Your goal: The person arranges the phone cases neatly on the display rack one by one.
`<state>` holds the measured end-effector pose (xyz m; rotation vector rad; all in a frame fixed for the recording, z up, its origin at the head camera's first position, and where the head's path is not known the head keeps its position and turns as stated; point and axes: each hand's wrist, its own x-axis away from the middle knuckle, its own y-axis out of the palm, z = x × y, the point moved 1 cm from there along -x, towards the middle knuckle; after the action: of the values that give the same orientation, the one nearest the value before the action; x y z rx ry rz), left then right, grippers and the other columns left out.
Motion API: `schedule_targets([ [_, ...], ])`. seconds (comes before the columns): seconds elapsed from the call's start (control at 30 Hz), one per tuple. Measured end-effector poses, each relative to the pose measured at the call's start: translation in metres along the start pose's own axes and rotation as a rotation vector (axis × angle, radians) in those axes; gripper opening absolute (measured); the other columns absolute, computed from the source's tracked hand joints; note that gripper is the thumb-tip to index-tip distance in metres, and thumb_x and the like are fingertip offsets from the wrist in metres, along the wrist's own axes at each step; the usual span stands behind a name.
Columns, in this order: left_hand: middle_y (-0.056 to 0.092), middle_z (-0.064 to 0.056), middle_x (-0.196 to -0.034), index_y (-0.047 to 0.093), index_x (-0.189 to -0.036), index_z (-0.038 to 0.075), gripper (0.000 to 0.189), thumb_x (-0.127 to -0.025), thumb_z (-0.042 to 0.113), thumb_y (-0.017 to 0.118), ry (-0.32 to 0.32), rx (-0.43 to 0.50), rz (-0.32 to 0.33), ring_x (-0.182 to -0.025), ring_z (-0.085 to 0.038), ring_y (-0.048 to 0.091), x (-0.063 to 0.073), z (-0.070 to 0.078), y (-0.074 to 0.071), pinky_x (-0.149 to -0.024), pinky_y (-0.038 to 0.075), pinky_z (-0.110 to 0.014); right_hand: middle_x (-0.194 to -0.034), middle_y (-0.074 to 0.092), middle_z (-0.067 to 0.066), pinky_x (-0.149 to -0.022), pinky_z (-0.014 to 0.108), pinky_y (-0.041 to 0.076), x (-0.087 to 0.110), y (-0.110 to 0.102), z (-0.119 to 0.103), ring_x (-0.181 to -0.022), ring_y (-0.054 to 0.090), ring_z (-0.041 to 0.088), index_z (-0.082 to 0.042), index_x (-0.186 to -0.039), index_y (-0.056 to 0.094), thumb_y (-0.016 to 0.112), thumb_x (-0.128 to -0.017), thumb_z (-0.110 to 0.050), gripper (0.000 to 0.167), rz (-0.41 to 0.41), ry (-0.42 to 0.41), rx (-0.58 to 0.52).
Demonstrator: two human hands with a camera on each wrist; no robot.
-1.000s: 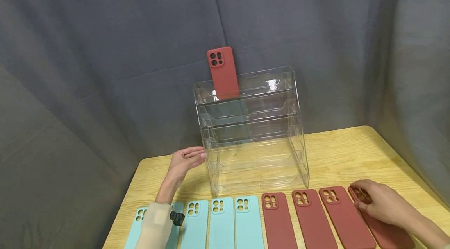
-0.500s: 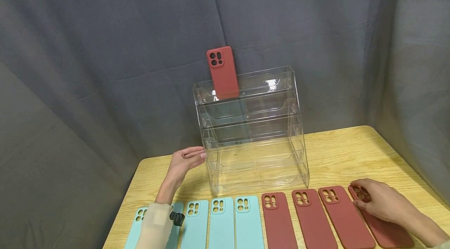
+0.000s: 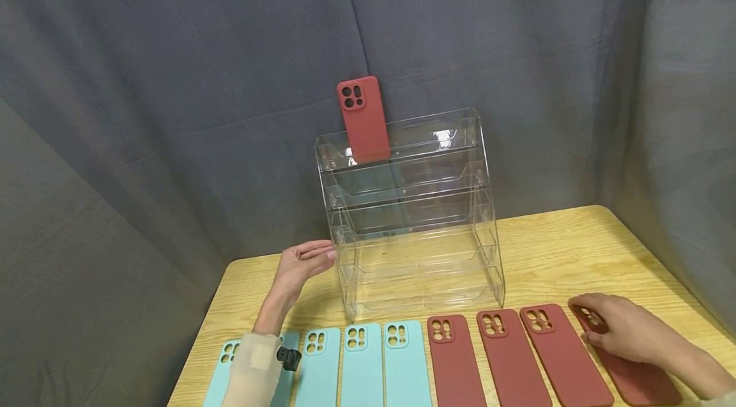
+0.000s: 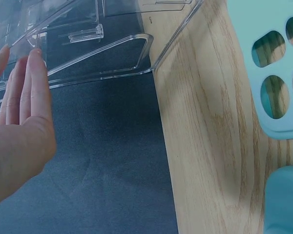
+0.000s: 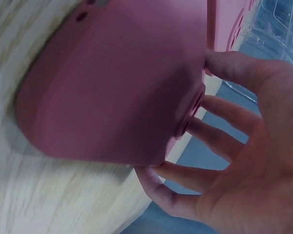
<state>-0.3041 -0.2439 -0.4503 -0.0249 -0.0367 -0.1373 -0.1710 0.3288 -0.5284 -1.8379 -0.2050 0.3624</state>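
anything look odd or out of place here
Nothing looks spilled or damaged. What stands out is one red phone case propped upright alone at the top of the clear rack, toward its left side, while the teal cases lie on the table.

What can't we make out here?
- Head view: most of the second teal case from left, behind the left sleeve.
- Head view: upper part of the rightmost red case, covered by the right hand.
- Head view: lower ends of the teal cases, cut by the bottom edge.
- Left wrist view: part of the left hand, cut by the left edge.
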Motion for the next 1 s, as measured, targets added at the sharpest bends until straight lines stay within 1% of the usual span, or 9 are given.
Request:
schedule_targets([
  [0.1,0.08,-0.001,-0.11,0.063,-0.136,-0.008,0.047,-0.094,0.005,0.078,0.001,-0.007,0.008,-0.099,-0.012,0.079,0.001,-0.001,-0.002,-0.095,0.066,-0.031,-0.112,0.076,-0.001,-0.08,0.04,0.062,-0.002,0.0,-0.002,-0.099,0.071,0.019,-0.008,-0.119,0.074,0.091,-0.075,-0.019,0.048,0.007,-0.012,0.001],
  [0.2,0.08,-0.001,-0.111,0.063,-0.136,-0.008,0.047,-0.094,0.005,0.078,-0.003,-0.012,0.014,-0.099,-0.012,0.079,0.002,-0.002,-0.004,-0.095,0.066,-0.031,-0.115,0.076,0.006,-0.081,0.049,0.062,-0.004,-0.001,-0.005,-0.102,0.072,0.028,-0.006,-0.121,0.074,0.09,-0.075,-0.018,0.05,0.009,0.001,0.0],
  [0.33,0.08,-0.003,-0.114,0.061,-0.138,-0.008,0.048,-0.094,0.006,0.078,-0.005,-0.015,0.002,-0.1,-0.012,0.079,0.003,-0.002,-0.004,-0.097,0.065,-0.031,-0.124,0.074,0.018,-0.076,0.063,0.06,-0.007,-0.007,-0.009,-0.106,0.069,0.047,-0.006,-0.126,0.072,0.088,-0.075,-0.018,0.055,0.021,0.066,0.003],
  [0.43,0.079,-0.006,-0.117,0.062,-0.138,-0.007,0.049,-0.094,0.007,0.079,-0.007,-0.022,-0.003,-0.101,-0.012,0.079,0.003,-0.002,-0.003,-0.097,0.065,-0.032,-0.127,0.072,0.02,-0.073,0.066,0.059,-0.013,-0.014,-0.013,-0.108,0.066,0.053,-0.005,-0.129,0.071,0.087,-0.076,-0.018,0.057,0.039,0.083,0.006],
  [0.5,0.079,-0.007,-0.118,0.062,-0.137,-0.006,0.049,-0.094,0.008,0.079,-0.009,-0.026,0.001,-0.102,-0.012,0.079,0.003,-0.001,-0.003,-0.097,0.065,-0.032,-0.127,0.072,0.021,-0.075,0.067,0.058,-0.018,-0.019,-0.017,-0.107,0.066,0.054,-0.004,-0.129,0.07,0.087,-0.076,-0.019,0.058,0.058,0.071,0.004],
  [0.6,0.079,-0.007,-0.119,0.064,-0.136,-0.006,0.047,-0.094,0.008,0.08,-0.011,-0.028,0.008,-0.101,-0.012,0.079,0.001,-0.001,-0.002,-0.097,0.065,-0.032,-0.125,0.073,0.022,-0.082,0.068,0.057,-0.026,-0.028,-0.024,-0.106,0.066,0.053,-0.003,-0.128,0.07,0.087,-0.076,-0.018,0.056,0.112,0.032,0.008],
  [0.7,0.078,-0.008,-0.119,0.064,-0.136,-0.005,0.047,-0.094,0.008,0.079,-0.01,-0.031,0.011,-0.102,-0.012,0.079,0.0,0.0,-0.001,-0.098,0.065,-0.033,-0.123,0.074,0.022,-0.088,0.067,0.055,-0.036,-0.037,-0.032,-0.106,0.067,0.051,-0.002,-0.126,0.071,0.087,-0.075,-0.016,0.055,0.195,-0.015,0.017],
  [0.87,0.078,-0.009,-0.12,0.063,-0.137,-0.006,0.047,-0.094,0.007,0.078,-0.012,-0.022,0.005,-0.102,-0.012,0.079,0.0,0.001,0.0,-0.099,0.065,-0.034,-0.12,0.074,0.022,-0.088,0.065,0.054,-0.052,-0.054,-0.045,-0.105,0.068,0.049,-0.003,-0.124,0.072,0.089,-0.07,-0.013,0.057,0.343,-0.095,0.015],
  [1.0,0.078,-0.011,-0.122,0.062,-0.138,-0.007,0.049,-0.094,0.007,0.079,-0.019,-0.016,-0.001,-0.102,-0.012,0.079,0.001,0.001,-0.001,-0.099,0.064,-0.034,-0.121,0.074,0.023,-0.09,0.063,0.051,-0.064,-0.068,-0.056,-0.108,0.068,0.048,-0.002,-0.124,0.071,0.09,-0.069,-0.013,0.059,0.403,-0.137,-0.01],
])
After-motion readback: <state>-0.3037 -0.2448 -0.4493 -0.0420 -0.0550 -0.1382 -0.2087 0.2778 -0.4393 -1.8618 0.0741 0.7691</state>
